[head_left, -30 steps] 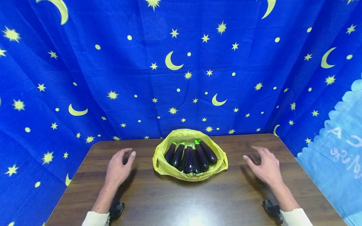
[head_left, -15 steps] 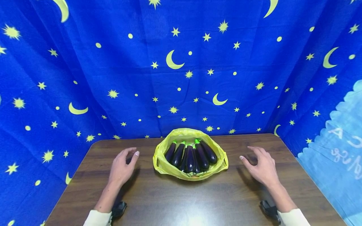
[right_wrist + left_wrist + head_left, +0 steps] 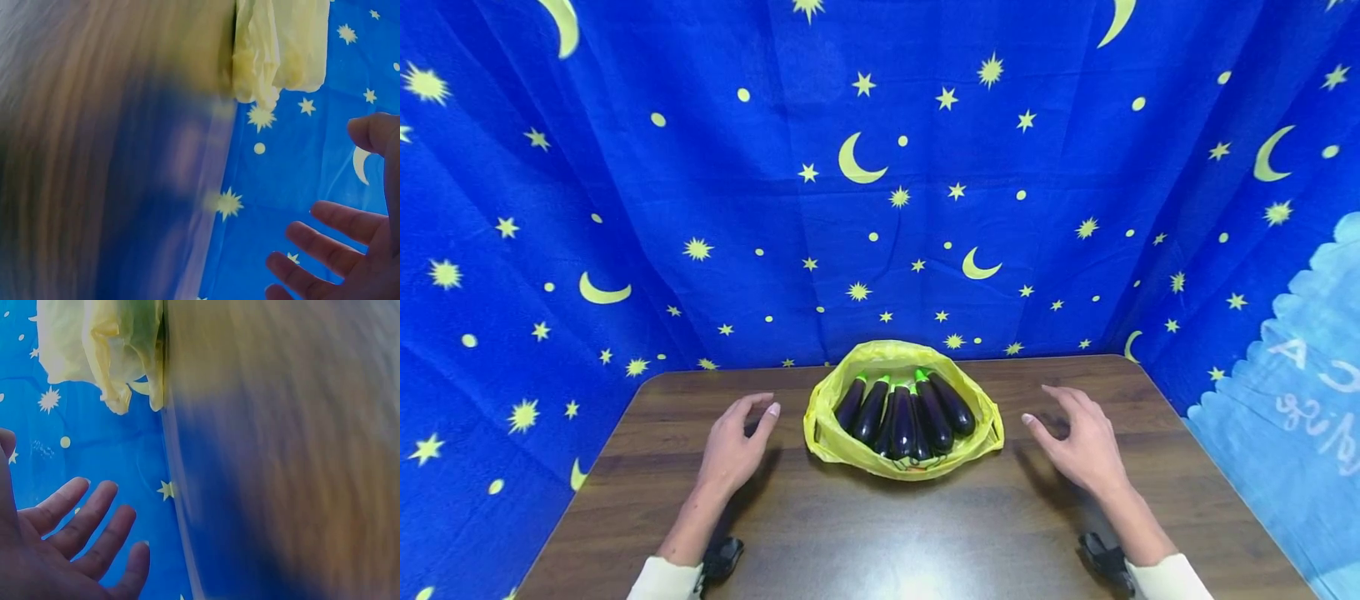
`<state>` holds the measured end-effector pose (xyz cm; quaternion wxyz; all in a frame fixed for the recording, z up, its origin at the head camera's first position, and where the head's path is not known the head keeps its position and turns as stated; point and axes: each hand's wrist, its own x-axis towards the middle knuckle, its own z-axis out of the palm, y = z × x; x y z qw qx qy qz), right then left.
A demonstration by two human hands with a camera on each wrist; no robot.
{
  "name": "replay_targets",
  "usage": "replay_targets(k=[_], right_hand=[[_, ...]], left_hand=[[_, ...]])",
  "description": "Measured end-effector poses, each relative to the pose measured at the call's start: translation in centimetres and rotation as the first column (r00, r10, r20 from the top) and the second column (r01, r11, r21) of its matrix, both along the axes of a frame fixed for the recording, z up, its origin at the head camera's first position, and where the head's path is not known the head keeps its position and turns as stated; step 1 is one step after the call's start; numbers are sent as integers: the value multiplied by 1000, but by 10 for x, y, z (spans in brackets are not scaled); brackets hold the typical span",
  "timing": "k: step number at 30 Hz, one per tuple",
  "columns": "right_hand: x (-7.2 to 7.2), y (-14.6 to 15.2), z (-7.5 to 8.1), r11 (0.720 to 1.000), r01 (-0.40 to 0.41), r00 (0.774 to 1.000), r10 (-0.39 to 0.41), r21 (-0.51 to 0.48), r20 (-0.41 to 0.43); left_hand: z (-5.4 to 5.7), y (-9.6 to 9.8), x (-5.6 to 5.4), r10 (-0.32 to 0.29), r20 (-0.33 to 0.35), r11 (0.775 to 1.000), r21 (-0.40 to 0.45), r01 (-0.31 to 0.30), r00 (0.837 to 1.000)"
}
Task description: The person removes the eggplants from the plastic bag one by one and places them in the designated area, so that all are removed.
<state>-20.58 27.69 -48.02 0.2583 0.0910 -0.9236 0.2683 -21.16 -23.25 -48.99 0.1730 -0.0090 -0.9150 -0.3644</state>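
A yellow plastic bag (image 3: 904,473) stands on the table with its mouth wide, and several dark purple eggplants (image 3: 904,423) with green tops lie side by side in it. To the left of the bag hovers my left hand (image 3: 735,450), fingers spread and apart from it. My right hand (image 3: 1078,446) is held on the opposite side, likewise with nothing in it. The left wrist view shows the bag's side (image 3: 100,344) beyond my loosely spread fingers (image 3: 100,531). In the right wrist view the bag (image 3: 281,50) appears past my right fingers (image 3: 325,250).
The brown wooden table (image 3: 880,533) reflects a bright light near its front. A blue curtain (image 3: 737,192) with yellow moons and stars rises behind and at both sides. Light blue cloth with white lettering (image 3: 1300,367) hangs at the right.
Both hands have moved inward, the left one to the right and the right one to the left, closer to the bag. The bag and eggplants have stayed in place.
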Motion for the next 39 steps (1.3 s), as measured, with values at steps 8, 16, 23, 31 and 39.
replay_targets(k=[8, 16, 23, 31, 39], right_hand=[[-2, -12, 4, 1000, -27, 999, 27, -2, 18], [-2, -23, 8, 998, -57, 998, 57, -2, 20], [-4, -33, 11, 997, -83, 997, 83, -11, -10], [-9, -47, 11, 993, -118, 992, 117, -19, -42], [-13, -61, 11, 988, -149, 988, 147, -29, -42]], left_hand=[[-1, 11, -6, -42, -31, 999, 26, 42, 999], [2, 24, -11, -69, -24, 997, 41, 70, 997], [2, 32, -12, -90, -27, 994, 53, 91, 996], [-3, 38, -17, -115, -9, 988, 103, 115, 993], [-5, 48, -23, -111, -12, 983, 147, 112, 994]])
